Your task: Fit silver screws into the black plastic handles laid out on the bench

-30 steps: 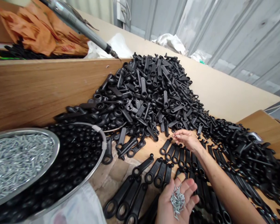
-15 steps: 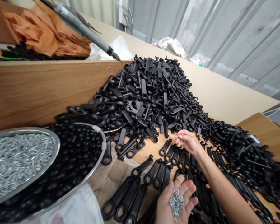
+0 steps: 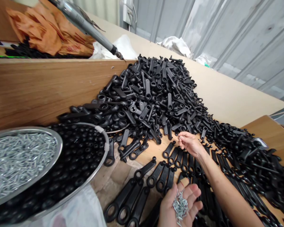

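My left hand lies palm up at the bottom, fingers loosely spread, cupping a small heap of silver screws. A tan wrap covers one of its fingertips. Farther up, my right hand is closed in a pinch; whatever is between its fingertips is too small to make out. Just below those fingertips runs a row of black crank handles, each with a ring at one end and a knob at the other. Larger-looking black handles lie side by side left of my left hand.
A big pile of loose black handles rises behind my hands and spreads right. At left, a metal bowl of screws rests over a round container of black knobs. A grey power screwdriver hangs above a wooden board.
The whole view has shifted slightly to the right. Both hands keep nearly the same pose, the left with its screws and the right in its pinch.
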The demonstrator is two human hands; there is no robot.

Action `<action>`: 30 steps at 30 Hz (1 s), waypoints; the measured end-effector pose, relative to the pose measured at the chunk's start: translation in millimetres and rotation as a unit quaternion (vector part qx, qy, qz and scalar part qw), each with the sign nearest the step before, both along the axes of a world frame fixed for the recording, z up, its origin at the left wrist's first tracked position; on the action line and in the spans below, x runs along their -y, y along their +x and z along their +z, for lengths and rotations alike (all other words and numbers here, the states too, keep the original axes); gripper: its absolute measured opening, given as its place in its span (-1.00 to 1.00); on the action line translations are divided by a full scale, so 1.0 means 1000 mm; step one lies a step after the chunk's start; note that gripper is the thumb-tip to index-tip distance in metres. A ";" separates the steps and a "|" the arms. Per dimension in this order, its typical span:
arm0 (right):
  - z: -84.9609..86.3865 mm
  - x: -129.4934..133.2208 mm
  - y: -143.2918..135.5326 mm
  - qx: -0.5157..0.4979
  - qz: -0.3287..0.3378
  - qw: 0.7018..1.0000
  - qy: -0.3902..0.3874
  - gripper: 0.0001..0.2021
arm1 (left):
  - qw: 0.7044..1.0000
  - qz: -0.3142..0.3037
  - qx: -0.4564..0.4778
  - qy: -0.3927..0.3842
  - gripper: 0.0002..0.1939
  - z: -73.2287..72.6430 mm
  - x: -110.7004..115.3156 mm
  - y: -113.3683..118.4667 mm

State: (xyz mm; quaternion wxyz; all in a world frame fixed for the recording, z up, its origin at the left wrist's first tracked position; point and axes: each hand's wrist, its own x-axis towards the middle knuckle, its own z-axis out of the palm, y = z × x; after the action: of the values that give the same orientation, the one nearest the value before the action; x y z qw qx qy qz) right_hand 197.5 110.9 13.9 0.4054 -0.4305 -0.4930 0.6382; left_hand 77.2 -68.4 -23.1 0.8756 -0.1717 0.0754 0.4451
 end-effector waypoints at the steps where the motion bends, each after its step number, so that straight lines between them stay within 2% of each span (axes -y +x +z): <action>1: 0.001 0.001 0.000 0.002 0.007 1.000 -0.002 -0.85 | 1.000 0.000 0.000 0.002 -0.60 0.000 0.000 0.000; 9: 0.005 0.003 -0.001 0.010 0.005 1.000 -0.021 -0.85 | 1.000 0.003 0.021 0.014 -0.62 -0.007 0.000 0.003; 15: 0.006 0.006 -0.003 0.031 -0.017 0.999 0.013 -0.82 | 1.000 0.002 0.018 0.017 -0.60 -0.006 0.000 0.003; 20: 0.002 0.005 -0.004 0.093 -0.026 0.995 0.041 -0.86 | 1.000 0.003 0.006 0.004 -0.61 0.000 0.000 0.000; 24: -0.004 0.002 -0.002 0.181 -0.033 0.981 0.058 -0.85 | 1.000 0.006 0.005 0.004 -0.60 0.001 0.001 0.001; 28: -0.009 -0.005 0.003 0.250 -0.074 0.955 0.142 -0.90 | 1.000 0.004 0.008 0.004 -0.60 0.001 0.001 0.000; 30: -0.010 -0.009 0.006 0.262 -0.069 0.950 0.157 -0.91 | 1.000 0.001 0.010 0.007 -0.61 0.002 0.000 -0.001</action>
State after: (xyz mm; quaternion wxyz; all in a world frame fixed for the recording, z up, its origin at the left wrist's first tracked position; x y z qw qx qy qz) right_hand 203.5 119.7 3.9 0.3677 -0.5467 -0.6449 0.3874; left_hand 76.3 -68.9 -20.9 0.8768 -0.1701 0.0638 0.4451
